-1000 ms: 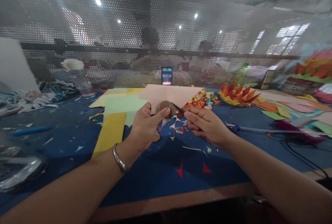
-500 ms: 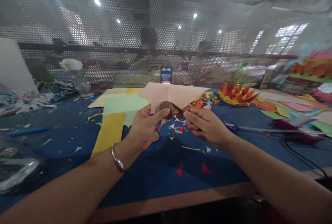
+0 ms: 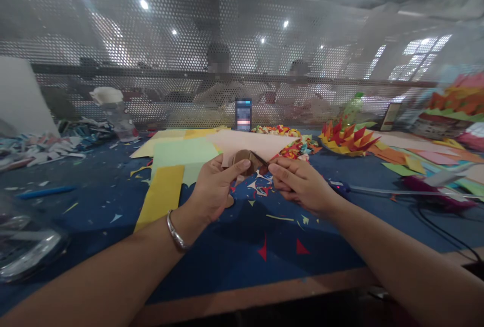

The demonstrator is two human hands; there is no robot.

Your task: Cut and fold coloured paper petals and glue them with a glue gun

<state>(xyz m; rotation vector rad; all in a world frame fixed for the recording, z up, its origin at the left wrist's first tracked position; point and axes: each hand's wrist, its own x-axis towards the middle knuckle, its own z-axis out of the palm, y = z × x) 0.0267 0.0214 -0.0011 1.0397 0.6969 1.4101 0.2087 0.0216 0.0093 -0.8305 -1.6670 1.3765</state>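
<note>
My left hand [image 3: 214,185] is closed, its thumb pressing a round brown disc [image 3: 241,157] against a sheet of pale pink paper [image 3: 253,141]. Its fingers are under the sheet, mostly hidden. In my right hand [image 3: 297,180] a dark, slim, pointed tool [image 3: 259,158] is pinched, its tip at the disc's right edge. I cannot make out its exact kind. Another small round disc [image 3: 230,201] shows just below my left fingers. Left of the hands lie a light green sheet [image 3: 181,154] and a folded yellow paper [image 3: 161,193].
Paper scraps [image 3: 302,247] dot the blue table [image 3: 227,261]. On the right are orange paper petals [image 3: 350,139] and a purple glue gun [image 3: 438,191] with a cord. A phone [image 3: 243,114] stands before the perforated metal screen [image 3: 181,64]. A blue pen [image 3: 47,192] lies left.
The far edge of the pink sheet has dipped, uncovering more of the phone and the colourful scraps behind. Both hands keep their grip, and the view has shifted slightly.
</note>
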